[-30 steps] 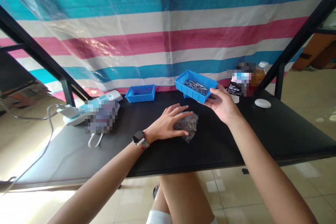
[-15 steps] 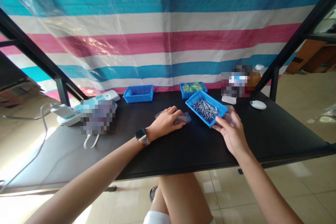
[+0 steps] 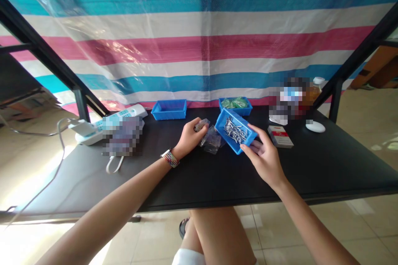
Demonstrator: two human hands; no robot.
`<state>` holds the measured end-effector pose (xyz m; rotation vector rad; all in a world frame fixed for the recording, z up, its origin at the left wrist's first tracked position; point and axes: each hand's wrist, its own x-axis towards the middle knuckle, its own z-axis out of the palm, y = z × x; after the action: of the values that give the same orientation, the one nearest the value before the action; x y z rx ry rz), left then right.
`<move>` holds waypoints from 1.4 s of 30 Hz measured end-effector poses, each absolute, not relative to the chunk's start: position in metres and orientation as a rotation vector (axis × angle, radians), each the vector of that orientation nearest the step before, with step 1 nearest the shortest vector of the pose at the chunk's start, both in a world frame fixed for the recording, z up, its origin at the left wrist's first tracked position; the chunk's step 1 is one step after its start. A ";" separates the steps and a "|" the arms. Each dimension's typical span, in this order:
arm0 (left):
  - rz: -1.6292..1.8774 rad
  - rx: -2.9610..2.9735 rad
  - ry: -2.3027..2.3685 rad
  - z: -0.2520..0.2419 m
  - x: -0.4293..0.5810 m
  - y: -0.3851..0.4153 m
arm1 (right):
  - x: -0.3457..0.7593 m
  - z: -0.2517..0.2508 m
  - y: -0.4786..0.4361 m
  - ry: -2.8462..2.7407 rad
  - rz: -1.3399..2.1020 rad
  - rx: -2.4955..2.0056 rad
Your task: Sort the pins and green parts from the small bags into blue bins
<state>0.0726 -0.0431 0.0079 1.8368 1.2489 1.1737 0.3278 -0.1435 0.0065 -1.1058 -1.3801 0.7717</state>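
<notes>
My left hand point(image 3: 190, 137) is closed round a clear plastic bag point(image 3: 202, 126) with small metal pieces inside. Loose clear plastic point(image 3: 213, 140) lies beside it on the black table. My right hand point(image 3: 263, 155) grips the right end of a blue tray point(image 3: 230, 146), which is tilted toward the left hand and holds many silver metal pins point(image 3: 235, 130). Behind it stands a second blue tray point(image 3: 251, 110) with green packets point(image 3: 234, 102). Another blue tray point(image 3: 169, 114), with nothing seen inside, stands at the back, left of centre.
A white power strip point(image 3: 90, 137) with plugs and cable is at the left, beside a blurred item with a white loop. A red and white box point(image 3: 280, 136), a white mouse point(image 3: 315, 126) and a bottle point(image 3: 316, 87) are at the right of the black table point(image 3: 186, 190).
My left hand has lifted the bag and closed round it. My right hand has moved the tray left and tipped it more, and the pins have shifted. The red and white box is now uncovered.
</notes>
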 end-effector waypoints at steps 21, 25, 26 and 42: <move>0.891 2.592 1.034 0.012 0.080 -0.080 | 0.322 0.012 -0.145 -1.989 -0.127 -1.231; 0.750 2.690 0.954 0.017 0.082 -0.086 | 0.326 0.010 -0.147 -2.000 -0.193 -1.252; 0.709 2.713 0.930 0.017 0.083 -0.087 | 0.327 0.009 -0.147 -2.004 -0.202 -1.255; 0.655 2.806 0.831 0.022 0.088 -0.089 | 0.371 0.048 -0.077 -1.692 0.354 -1.046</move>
<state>0.0881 -0.0889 0.0218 2.8055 0.8307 0.6547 0.3714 -0.0774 0.0484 -1.0457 -1.6918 0.3545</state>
